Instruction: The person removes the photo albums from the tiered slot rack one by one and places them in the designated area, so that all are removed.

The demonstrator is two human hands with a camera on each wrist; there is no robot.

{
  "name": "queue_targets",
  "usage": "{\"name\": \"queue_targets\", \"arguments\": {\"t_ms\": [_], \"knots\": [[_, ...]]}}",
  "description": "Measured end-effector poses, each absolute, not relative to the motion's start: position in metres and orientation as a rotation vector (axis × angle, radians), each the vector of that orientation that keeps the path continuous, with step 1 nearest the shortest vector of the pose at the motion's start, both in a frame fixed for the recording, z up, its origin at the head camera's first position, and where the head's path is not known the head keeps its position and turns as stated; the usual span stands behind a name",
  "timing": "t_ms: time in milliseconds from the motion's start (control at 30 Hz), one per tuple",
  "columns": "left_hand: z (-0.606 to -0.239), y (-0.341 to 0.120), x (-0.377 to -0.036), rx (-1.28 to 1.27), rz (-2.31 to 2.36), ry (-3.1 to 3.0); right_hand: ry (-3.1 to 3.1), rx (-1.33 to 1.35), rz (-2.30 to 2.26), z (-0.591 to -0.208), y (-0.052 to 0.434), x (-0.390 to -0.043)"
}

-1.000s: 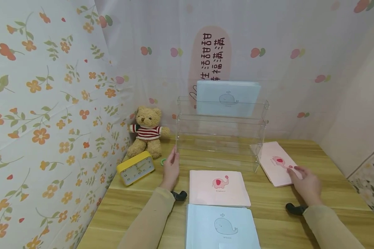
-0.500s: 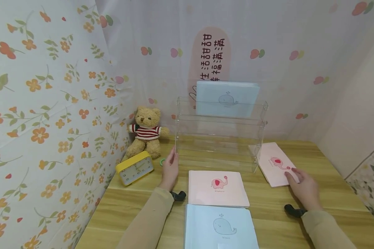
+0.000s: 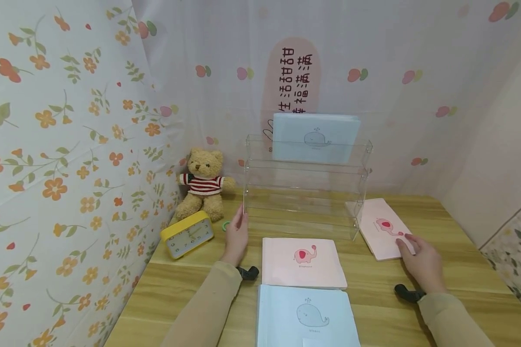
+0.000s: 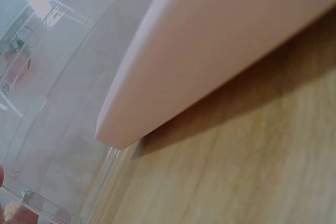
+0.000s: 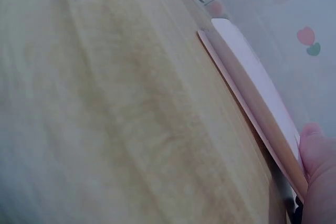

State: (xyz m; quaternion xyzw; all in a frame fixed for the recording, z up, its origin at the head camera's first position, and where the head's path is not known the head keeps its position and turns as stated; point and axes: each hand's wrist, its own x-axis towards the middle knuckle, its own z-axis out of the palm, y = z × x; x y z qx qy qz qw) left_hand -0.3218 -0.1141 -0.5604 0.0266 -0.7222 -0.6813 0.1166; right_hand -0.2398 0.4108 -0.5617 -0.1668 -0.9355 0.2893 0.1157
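Indoors, before a fruit-printed curtain up top, the left hand grips a clear rack mid-frame while the right hand pinches a pink booklet at frame right above the wood-grain table.

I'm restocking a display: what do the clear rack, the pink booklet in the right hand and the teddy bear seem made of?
Clear rack: probably glossy acrylic, possibly glass; it is see-through with bright glints.
Pink booklet: likely smooth card or paper; printed elephant, little shine.
Teddy bear: apparently plush fabric, its surface soft-looking and fuzzy.
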Motion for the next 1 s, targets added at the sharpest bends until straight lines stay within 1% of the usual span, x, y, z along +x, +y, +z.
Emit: {"name": "queue_targets", "arguments": {"t_ms": [300, 467, 633, 833, 1000], "knots": [[-0.561, -0.107, -0.319, 0.072, -1.983, -2.111, -2.671, -0.493, 0.9, -0.56, 0.417, -0.237], [-0.557, -0.105, -0.316, 0.018, -2.001, -2.093, -2.719, -0.564, 1.006, -0.54, 0.418, -0.243], [-0.555, -0.107, -0.316, 0.005, -1.997, -2.108, -2.654, -0.437, 1.024, -0.491, 0.395, -0.256], [-0.558, -0.112, -0.318, 0.021, -1.969, -2.131, -2.469, -0.234, 1.033, -0.412, 0.342, -0.282], [-0.556, -0.113, -0.318, 0.033, -1.991, -2.108, -2.448, -0.086, 1.087, -0.345, 0.301, -0.305]]}}
